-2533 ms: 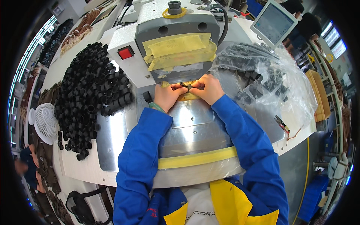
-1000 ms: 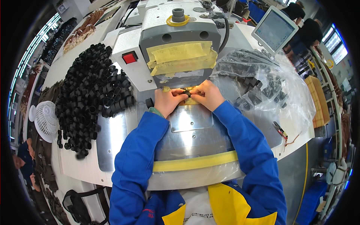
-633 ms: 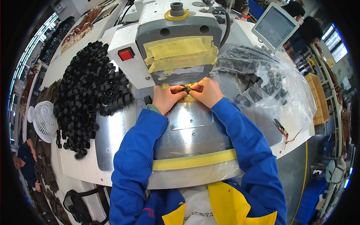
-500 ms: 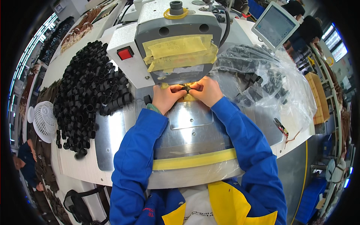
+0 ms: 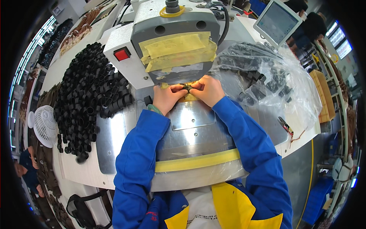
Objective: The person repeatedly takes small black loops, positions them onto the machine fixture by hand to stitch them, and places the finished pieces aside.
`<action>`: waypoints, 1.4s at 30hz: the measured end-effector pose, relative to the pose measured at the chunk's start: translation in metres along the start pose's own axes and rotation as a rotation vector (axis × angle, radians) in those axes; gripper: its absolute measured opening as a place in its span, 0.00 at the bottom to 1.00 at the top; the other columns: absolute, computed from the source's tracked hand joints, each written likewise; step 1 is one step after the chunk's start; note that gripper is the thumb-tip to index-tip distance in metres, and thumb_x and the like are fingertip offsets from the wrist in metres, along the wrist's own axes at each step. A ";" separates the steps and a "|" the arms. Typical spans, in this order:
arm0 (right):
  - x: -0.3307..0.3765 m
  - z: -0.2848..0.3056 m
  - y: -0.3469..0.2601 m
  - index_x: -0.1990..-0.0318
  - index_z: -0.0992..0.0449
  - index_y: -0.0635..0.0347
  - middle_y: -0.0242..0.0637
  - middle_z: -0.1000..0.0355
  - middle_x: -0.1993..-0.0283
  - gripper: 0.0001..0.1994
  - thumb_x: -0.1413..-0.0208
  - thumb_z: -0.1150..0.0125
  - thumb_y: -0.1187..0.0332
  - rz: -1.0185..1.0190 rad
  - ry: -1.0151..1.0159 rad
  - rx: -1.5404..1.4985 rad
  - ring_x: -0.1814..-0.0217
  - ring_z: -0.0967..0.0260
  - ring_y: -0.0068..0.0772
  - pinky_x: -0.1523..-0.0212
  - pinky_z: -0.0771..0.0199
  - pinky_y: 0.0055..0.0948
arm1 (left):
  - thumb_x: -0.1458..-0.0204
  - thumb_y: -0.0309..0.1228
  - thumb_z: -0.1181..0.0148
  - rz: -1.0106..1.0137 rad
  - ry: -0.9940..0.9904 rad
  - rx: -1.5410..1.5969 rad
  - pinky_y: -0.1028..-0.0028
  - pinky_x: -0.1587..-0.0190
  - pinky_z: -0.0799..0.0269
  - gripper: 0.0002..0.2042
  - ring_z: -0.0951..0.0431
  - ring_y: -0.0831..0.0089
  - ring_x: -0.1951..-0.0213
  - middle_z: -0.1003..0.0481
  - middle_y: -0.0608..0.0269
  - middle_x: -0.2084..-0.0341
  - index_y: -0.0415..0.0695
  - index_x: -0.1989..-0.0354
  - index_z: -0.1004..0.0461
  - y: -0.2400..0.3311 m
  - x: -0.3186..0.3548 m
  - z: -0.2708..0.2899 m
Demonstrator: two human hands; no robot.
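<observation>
Nearest me, the blue sleeves (image 5: 143, 143) reach forward on either side of the metal plate (image 5: 193, 118), past the ends of a yellow strip (image 5: 198, 161). At the plate's far end, the left hand (image 5: 164, 98) and right hand (image 5: 210, 91) meet, thumbs and forefingers pinching a small dark piece (image 5: 188, 88) between them. The piece sits in lamplight just under the machine head's (image 5: 169, 26) lower edge; its far side is hidden from me, so I can't tell whether it touches anything there.

What I see changed is slight: my view has swung a little, so the head stands farther left and higher than half a second ago, while the hands have kept their pinch at the same spot beneath it. I take that as the same hold going on; the piece has not been let go.

Just left of the left wrist lies a loose ring (image 5: 148, 100), and beyond it a heap of black rings (image 5: 82, 91), with a white fan (image 5: 44, 126) at the heap's outer side. Over on the right are the nippers (image 5: 285, 126) and a clear bag (image 5: 305, 91) with dark pieces inside. Farther off stands a tilted screen (image 5: 277, 22), with people (image 5: 314, 28) behind it.
</observation>
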State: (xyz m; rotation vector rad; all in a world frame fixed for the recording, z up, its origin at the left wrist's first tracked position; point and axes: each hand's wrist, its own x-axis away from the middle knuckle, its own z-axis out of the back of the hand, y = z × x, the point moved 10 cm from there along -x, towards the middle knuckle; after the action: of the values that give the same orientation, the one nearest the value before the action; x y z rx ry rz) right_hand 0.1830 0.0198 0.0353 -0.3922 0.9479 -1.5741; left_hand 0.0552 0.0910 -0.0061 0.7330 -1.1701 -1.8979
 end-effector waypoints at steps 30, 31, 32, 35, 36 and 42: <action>0.000 0.000 0.003 0.75 0.25 0.64 0.36 0.33 0.77 0.10 0.66 0.34 0.68 0.039 0.021 0.014 0.78 0.33 0.26 0.74 0.33 0.23 | 0.64 0.37 0.37 -0.010 0.007 -0.110 0.81 0.67 0.31 0.15 0.24 0.77 0.77 0.24 0.58 0.79 0.37 0.72 0.24 0.008 0.003 0.003; 0.000 0.000 0.003 0.75 0.25 0.64 0.36 0.33 0.77 0.10 0.66 0.34 0.68 0.037 0.018 0.020 0.78 0.33 0.26 0.75 0.33 0.23 | 0.64 0.37 0.37 -0.011 0.009 -0.102 0.81 0.67 0.31 0.15 0.24 0.77 0.77 0.24 0.58 0.79 0.36 0.73 0.24 0.007 0.003 0.002; 0.000 -0.001 0.003 0.75 0.25 0.64 0.36 0.33 0.77 0.10 0.66 0.34 0.67 0.034 0.015 0.026 0.79 0.33 0.27 0.75 0.33 0.24 | 0.64 0.37 0.36 -0.011 0.011 -0.095 0.81 0.67 0.31 0.15 0.24 0.77 0.77 0.24 0.57 0.79 0.36 0.73 0.24 0.007 0.002 0.002; 0.000 0.001 0.003 0.74 0.24 0.63 0.36 0.34 0.78 0.11 0.66 0.34 0.67 0.047 0.020 0.064 0.78 0.34 0.28 0.75 0.34 0.24 | 0.64 0.37 0.37 -0.030 0.002 -0.090 0.81 0.67 0.31 0.15 0.24 0.76 0.77 0.24 0.57 0.78 0.36 0.74 0.24 0.009 0.000 0.000; -0.001 0.002 0.002 0.74 0.24 0.63 0.36 0.34 0.78 0.11 0.66 0.34 0.67 0.046 0.023 0.064 0.78 0.34 0.28 0.75 0.34 0.24 | 0.64 0.37 0.37 -0.034 0.000 -0.091 0.81 0.67 0.31 0.15 0.24 0.76 0.77 0.24 0.57 0.78 0.36 0.74 0.24 0.010 0.000 0.002; -0.001 -0.002 -0.006 0.74 0.24 0.62 0.36 0.34 0.78 0.11 0.66 0.35 0.66 0.108 0.040 0.052 0.77 0.34 0.31 0.74 0.34 0.26 | 0.65 0.34 0.36 -0.016 0.015 -0.060 0.81 0.67 0.30 0.14 0.24 0.75 0.75 0.24 0.57 0.79 0.35 0.74 0.24 0.011 0.002 0.008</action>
State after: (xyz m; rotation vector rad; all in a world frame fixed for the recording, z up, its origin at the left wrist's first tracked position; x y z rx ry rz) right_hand 0.1780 0.0208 0.0391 -0.2697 0.9412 -1.5091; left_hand 0.0512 0.0904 0.0067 0.7249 -1.0966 -1.9282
